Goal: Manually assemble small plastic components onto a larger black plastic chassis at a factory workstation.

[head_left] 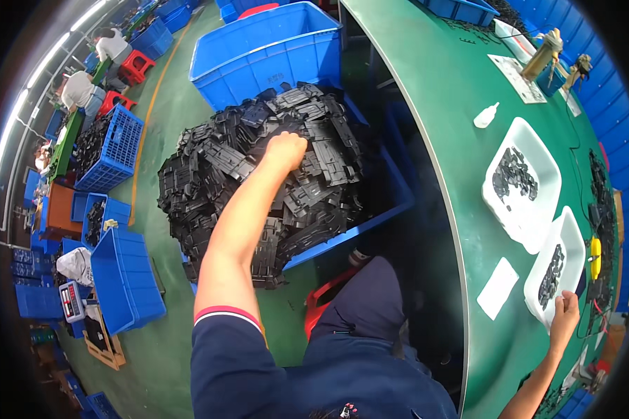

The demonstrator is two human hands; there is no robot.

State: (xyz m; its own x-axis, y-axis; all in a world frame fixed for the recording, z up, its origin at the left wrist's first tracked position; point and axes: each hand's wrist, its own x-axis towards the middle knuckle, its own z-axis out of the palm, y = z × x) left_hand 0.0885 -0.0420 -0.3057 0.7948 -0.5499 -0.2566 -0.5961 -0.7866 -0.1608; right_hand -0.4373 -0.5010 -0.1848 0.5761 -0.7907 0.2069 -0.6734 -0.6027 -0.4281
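The left hand point(286, 151) is on a high, untidy heap of black plastic panels point(223, 160), which rises well above the rim of a blue crate point(328, 246). Its fingers are curled together over the panels, but I cannot tell whether they are clamped on one. The right hand point(565, 318) is at the near corner of the lower white tray point(571, 234); its fingers are close together there, and whether they pinch the rim or a small part cannot be made out.

As for progress, the heap suggests that plenty is left to handle. Small black pieces point(516, 174) cover part of the upper white tray point(544, 143), and a narrower band lies in the lower one. No finished piece can be told apart (the panels look much alike), so what is done cannot be counted.

The green tabletop point(412, 66) also carries a white squeeze bottle point(486, 116), a white sheet point(498, 288), a yellow-handled tool point(595, 258) and a beige press fixture point(541, 57) near the blue wall. Behind the heap stands a large blue bin point(265, 66). Across the green floor point(162, 140), past a yellow line point(144, 133), two people sit working near red stools point(138, 65), and a digital scale point(71, 302) stands among more blue bins.
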